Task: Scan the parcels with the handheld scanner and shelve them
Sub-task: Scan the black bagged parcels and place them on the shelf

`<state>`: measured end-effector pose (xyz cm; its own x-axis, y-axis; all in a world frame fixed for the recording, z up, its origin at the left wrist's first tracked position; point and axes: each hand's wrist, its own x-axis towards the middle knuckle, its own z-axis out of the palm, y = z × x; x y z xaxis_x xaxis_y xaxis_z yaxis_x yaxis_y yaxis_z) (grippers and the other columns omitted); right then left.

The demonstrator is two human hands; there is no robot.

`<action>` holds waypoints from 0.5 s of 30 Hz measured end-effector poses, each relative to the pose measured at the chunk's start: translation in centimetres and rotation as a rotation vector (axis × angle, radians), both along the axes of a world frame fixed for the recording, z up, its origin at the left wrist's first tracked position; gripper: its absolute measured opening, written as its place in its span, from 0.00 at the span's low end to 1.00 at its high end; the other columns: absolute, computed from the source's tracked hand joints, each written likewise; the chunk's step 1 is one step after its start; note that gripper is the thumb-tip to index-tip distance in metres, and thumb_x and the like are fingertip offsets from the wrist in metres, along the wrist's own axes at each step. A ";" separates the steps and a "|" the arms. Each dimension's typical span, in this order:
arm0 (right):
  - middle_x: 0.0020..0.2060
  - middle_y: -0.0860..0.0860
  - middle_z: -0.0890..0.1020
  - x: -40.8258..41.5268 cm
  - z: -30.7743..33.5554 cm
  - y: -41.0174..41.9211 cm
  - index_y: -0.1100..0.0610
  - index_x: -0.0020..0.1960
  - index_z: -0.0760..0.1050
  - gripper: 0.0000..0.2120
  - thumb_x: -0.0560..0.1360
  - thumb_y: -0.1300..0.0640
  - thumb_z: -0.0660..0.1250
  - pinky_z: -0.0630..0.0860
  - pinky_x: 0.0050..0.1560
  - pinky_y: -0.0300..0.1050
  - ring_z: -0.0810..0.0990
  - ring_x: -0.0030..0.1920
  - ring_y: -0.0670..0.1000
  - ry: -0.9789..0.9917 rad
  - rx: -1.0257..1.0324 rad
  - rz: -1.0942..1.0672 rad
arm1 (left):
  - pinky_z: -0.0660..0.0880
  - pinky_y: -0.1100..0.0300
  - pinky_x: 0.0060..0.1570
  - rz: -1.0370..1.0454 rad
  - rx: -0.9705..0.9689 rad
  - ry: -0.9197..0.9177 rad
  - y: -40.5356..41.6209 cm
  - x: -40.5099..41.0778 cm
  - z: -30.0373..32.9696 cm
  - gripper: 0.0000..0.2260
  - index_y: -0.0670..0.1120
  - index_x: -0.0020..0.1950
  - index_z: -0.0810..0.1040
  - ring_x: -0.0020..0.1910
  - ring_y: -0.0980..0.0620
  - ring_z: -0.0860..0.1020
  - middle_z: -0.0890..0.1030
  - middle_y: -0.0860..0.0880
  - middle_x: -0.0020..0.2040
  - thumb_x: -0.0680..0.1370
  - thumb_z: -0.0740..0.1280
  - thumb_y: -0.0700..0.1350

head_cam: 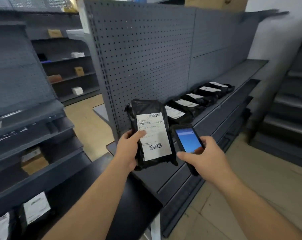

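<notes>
Head view: left hand (127, 149) grips parcel (152, 134), touching scanner (186, 141) held in right hand (205, 158).

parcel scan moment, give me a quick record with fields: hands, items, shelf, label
left hand: left hand grips the black parcel, thumb on its label
right hand: right hand holds the handheld scanner, thumb on the lit blue screen
label: white shipping label faces the camera, barcodes at top and bottom
shelf: grey shelf with pegboard back
shelved parcels: row of black parcels lying flat, labels up
scanner position: to the right of the held parcel, close beside it; contact cannot be told
</notes>
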<state>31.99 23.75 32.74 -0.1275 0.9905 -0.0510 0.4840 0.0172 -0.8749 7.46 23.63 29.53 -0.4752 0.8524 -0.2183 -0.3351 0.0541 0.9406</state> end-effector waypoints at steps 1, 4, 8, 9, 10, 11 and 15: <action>0.48 0.45 0.80 1.8 0.1 0.7 0.48 0.69 0.67 0.38 0.67 0.41 0.82 0.78 0.44 0.45 0.80 0.46 0.43 0.007 -0.001 -0.025 | 0.85 0.42 0.49 -0.029 -0.004 0.000 1.4 2.0 0.0 0.16 0.48 0.66 0.78 0.50 0.45 0.88 0.89 0.49 0.53 0.79 0.75 0.43; 0.46 0.46 0.80 7.3 0.3 2.7 0.49 0.68 0.68 0.36 0.67 0.42 0.82 0.76 0.40 0.42 0.80 0.44 0.43 0.017 0.009 -0.111 | 0.82 0.37 0.58 -0.123 -0.001 -0.012 5.1 8.0 -0.1 0.16 0.48 0.64 0.79 0.54 0.43 0.87 0.89 0.48 0.53 0.78 0.76 0.44; 0.45 0.47 0.80 14.1 0.3 5.1 0.49 0.67 0.69 0.35 0.67 0.42 0.82 0.78 0.40 0.44 0.81 0.43 0.44 0.010 0.011 -0.227 | 0.82 0.36 0.59 -0.237 -0.008 -0.017 9.9 14.8 -0.7 0.22 0.48 0.69 0.79 0.55 0.42 0.87 0.88 0.47 0.56 0.75 0.78 0.46; 0.46 0.46 0.80 15.7 0.3 5.7 0.49 0.68 0.68 0.36 0.67 0.41 0.82 0.79 0.41 0.44 0.81 0.44 0.44 0.001 0.013 -0.255 | 0.82 0.36 0.58 -0.259 -0.013 -0.016 11.1 16.4 -0.9 0.23 0.48 0.69 0.78 0.55 0.42 0.87 0.88 0.47 0.56 0.75 0.78 0.46; 0.46 0.46 0.80 17.3 0.2 6.3 0.49 0.70 0.68 0.38 0.67 0.41 0.82 0.78 0.41 0.44 0.80 0.44 0.44 -0.005 0.013 -0.284 | 0.82 0.37 0.58 -0.283 -0.017 -0.011 12.2 18.0 -1.0 0.23 0.48 0.69 0.79 0.55 0.43 0.87 0.88 0.47 0.56 0.75 0.78 0.46; 0.46 0.46 0.80 18.6 0.1 6.9 0.50 0.72 0.67 0.40 0.67 0.41 0.82 0.77 0.41 0.44 0.80 0.45 0.44 -0.004 0.010 -0.317 | 0.82 0.37 0.57 -0.310 -0.022 -0.005 13.3 19.6 -1.1 0.20 0.48 0.67 0.80 0.54 0.43 0.87 0.88 0.47 0.55 0.76 0.77 0.46; 0.46 0.46 0.80 23.3 -0.6 9.9 0.51 0.75 0.66 0.43 0.67 0.41 0.81 0.74 0.39 0.42 0.80 0.44 0.43 0.010 0.005 -0.440 | 0.83 0.38 0.57 -0.426 -0.074 -0.002 17.5 24.9 -1.7 0.14 0.48 0.64 0.81 0.53 0.43 0.88 0.89 0.47 0.53 0.79 0.75 0.45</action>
<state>55.28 33.63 32.16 0.3064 0.9507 -0.0471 0.4374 -0.1846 -0.8801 32.35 41.11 27.82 -0.0839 0.9544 -0.2866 -0.2698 0.2551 0.9285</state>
